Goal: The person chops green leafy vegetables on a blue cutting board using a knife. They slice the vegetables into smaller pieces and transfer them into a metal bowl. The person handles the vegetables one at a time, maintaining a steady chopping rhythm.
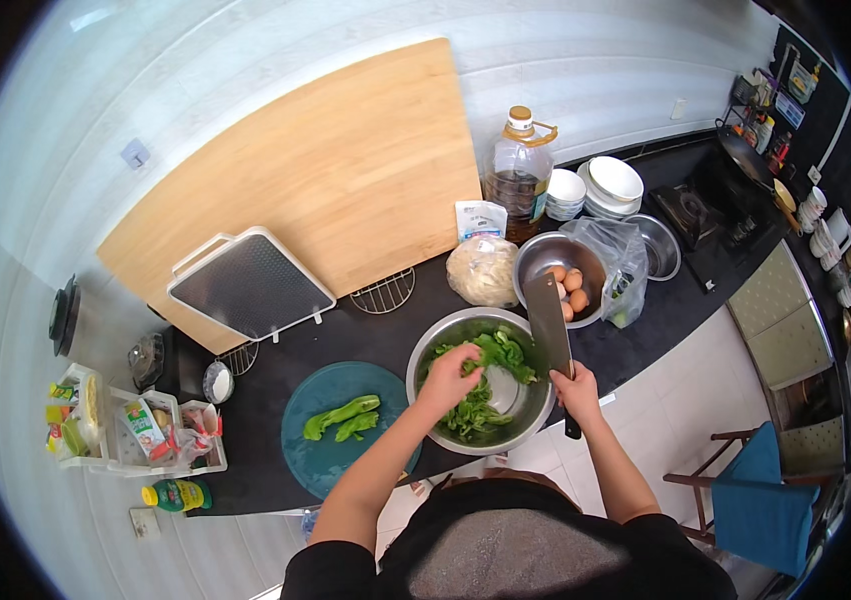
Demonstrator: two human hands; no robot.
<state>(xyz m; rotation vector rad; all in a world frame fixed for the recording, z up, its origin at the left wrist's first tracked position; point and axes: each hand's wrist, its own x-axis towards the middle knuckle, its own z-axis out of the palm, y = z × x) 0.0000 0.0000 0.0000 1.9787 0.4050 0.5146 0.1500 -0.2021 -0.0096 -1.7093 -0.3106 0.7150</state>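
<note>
My left hand [452, 376] reaches into a steel bowl [519, 398], its fingers curled on cut green pepper pieces [491, 350]. More sliced green pepper [470, 415] lies along the bowl's near left side. At the bowl's right rim, my right hand [575, 390] grips the black handle of a cleaver [547, 322]. Its broad blade points up and away, overlapping part of a second bowl. Left of the steel bowl, long green peppers [343, 416] rest on a round teal cutting board [313, 465].
Behind the cleaver stands a bowl [535, 258] of brown eggs [573, 280], beside a clear plastic bag [625, 265]. A bagged pale food [482, 272], an oil jug [518, 180] and stacked white bowls [613, 182] stand farther back. A large wooden board [345, 150] leans on the wall.
</note>
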